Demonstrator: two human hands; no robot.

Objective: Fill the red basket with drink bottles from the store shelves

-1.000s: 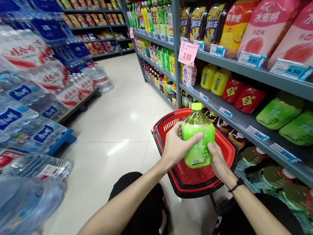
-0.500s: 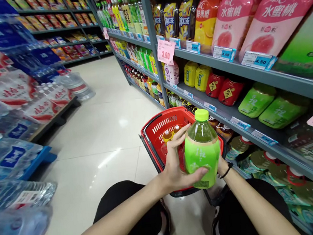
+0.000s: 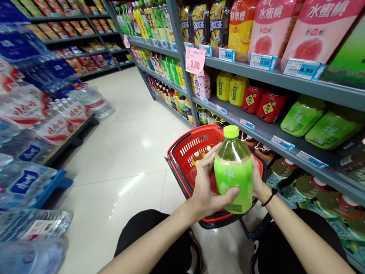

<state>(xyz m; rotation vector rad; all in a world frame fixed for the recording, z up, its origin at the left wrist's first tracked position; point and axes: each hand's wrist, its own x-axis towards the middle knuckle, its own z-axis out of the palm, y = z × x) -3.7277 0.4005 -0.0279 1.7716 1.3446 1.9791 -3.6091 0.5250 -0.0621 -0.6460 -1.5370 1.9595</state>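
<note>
Both my hands hold one green drink bottle (image 3: 233, 173) with a yellow-green cap, upright above a red shopping basket (image 3: 184, 152) on the floor. My left hand (image 3: 208, 187) wraps the bottle's left side, thumb across the label. My right hand (image 3: 257, 182) grips its right side, mostly hidden behind the bottle; a black band circles that wrist. Inside the basket a couple of small bottles (image 3: 201, 154) show behind my left fingers.
Grey shelves (image 3: 295, 82) on the right carry rows of drink bottles and price tags, with like green bottles (image 3: 301, 114) lying on the middle shelf. Stacked packs of bottled water (image 3: 12, 143) line the left. A glossy tiled aisle (image 3: 121, 148) runs ahead. My knees are below.
The bottle has stayed in both hands over the basket. It was lifted and turned slightly a second ago, and the view swung left; since half a second ago it sits a bit lower.
</note>
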